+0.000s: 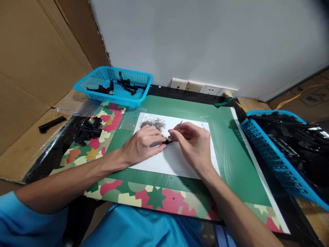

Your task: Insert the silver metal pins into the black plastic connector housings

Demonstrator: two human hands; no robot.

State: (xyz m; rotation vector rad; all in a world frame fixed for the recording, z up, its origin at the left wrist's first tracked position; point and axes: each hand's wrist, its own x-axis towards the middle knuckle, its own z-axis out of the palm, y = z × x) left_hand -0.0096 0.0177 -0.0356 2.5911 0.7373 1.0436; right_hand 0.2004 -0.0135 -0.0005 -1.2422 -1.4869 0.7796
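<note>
My left hand (144, 144) rests on a white sheet (174, 161) and pinches a small black plastic part (167, 141) between thumb and fingers. My right hand (191, 139) meets it from the right, fingers closed on thin metal tweezers (178, 125) whose tip points at the black part. A heap of tiny grey metal pieces (153, 122) lies on the sheet just beyond my left hand.
A green mat (231, 151) lies under the sheet on a patterned cloth. One blue basket (113, 85) with a few black parts stands at the back left, another blue basket (272, 161) full of black parts at the right. Black parts (86, 130) lie at the left.
</note>
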